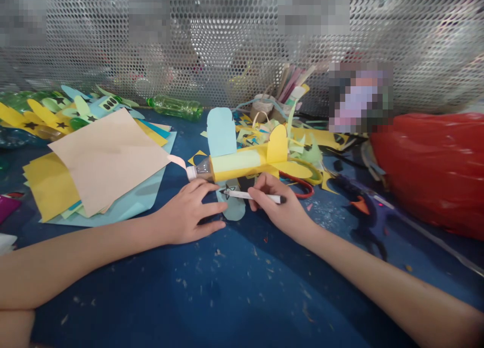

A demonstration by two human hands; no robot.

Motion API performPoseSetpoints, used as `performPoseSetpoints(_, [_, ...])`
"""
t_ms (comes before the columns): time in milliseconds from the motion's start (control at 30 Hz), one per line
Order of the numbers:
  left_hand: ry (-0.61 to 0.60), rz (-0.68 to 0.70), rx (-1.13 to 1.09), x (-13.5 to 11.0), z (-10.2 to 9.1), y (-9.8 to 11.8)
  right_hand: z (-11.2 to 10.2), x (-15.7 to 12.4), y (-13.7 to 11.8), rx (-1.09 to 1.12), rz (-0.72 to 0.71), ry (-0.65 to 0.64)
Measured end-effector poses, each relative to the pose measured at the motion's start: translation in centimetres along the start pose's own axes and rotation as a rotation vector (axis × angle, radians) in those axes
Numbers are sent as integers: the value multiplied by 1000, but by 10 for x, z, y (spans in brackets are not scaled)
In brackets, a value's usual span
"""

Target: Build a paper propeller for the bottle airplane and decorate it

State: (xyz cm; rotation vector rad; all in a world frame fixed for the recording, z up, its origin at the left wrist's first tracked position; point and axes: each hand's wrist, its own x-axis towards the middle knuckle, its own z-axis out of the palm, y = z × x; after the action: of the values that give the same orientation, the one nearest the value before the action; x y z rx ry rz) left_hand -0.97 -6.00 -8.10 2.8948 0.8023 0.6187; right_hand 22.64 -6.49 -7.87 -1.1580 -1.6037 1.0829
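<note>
A plastic bottle airplane lies on its side in the middle, its body wrapped in yellow and pale green paper (242, 161). It has a light blue upper wing (221, 131), a yellow tail fin (278, 143) and a white cap (191, 173). On the lower light blue wing (235, 209) a black star outline shows. My right hand (278, 201) grips a white marker (245, 194), its tip at the star. With fingers spread and stretched out, my left hand (196, 209) rests beside the bottle neck, fingertips on the lower wing's edge.
Coloured paper sheets (109, 161) are stacked at left. Behind them lie decorated bottle planes (56, 118) and a green bottle (176, 107). Paper scraps and scissors with red and yellow handles (312, 186) lie behind my right hand. A purple glue gun (372, 201) and red bag (434, 171) are right.
</note>
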Motion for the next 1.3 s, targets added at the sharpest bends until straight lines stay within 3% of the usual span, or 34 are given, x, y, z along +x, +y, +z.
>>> performPoseSetpoints(1300, [11,8,9,0,0,0,0,0,0,24,-14,31])
